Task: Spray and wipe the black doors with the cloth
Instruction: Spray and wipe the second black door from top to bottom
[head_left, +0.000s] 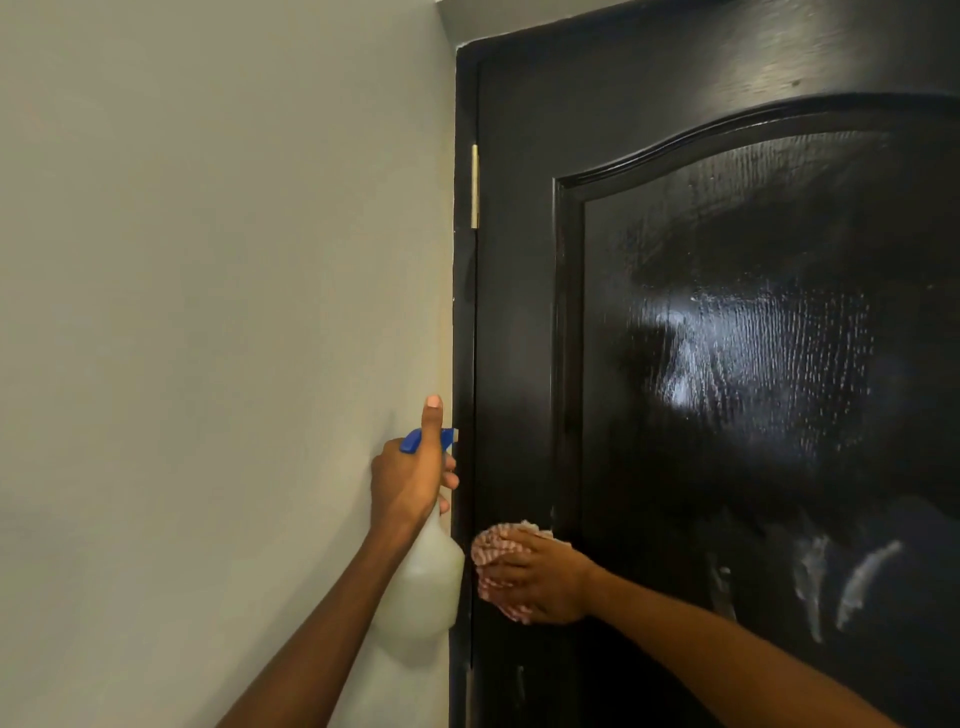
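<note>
Two bare forearms rise from the bottom edge of the frame, nearest of all. At lower centre the left hand (410, 480) grips the neck of a spray bottle (423, 587), fingers wrapped round it under the blue trigger head (415, 440), with one digit standing straight up past the head. The bottle's pale, translucent body hangs below the fist, overlapping the edge where the wall meets the door frame (464, 322).

Just right of the bottle, the right hand (540, 582) lies flat with straight fingers on a bunched pink-and-white checked cloth (493, 545), pressing it to the black door (753, 364) on the flat strip between the frame and the raised moulding. The hand covers most of the cloth; only its upper and left-hand folds, and a bit under the fingers, show.

That door fills the right half of the frame, glossy, with an arch-topped inset panel (its surface carries wet streaks and fine droplets that catch the light at centre right, plus a few pale smears at lower right). A brass-coloured hinge (474, 187) sits at the upper centre on the door's left edge. Plain pale wall (208, 312) takes up the whole left half.
</note>
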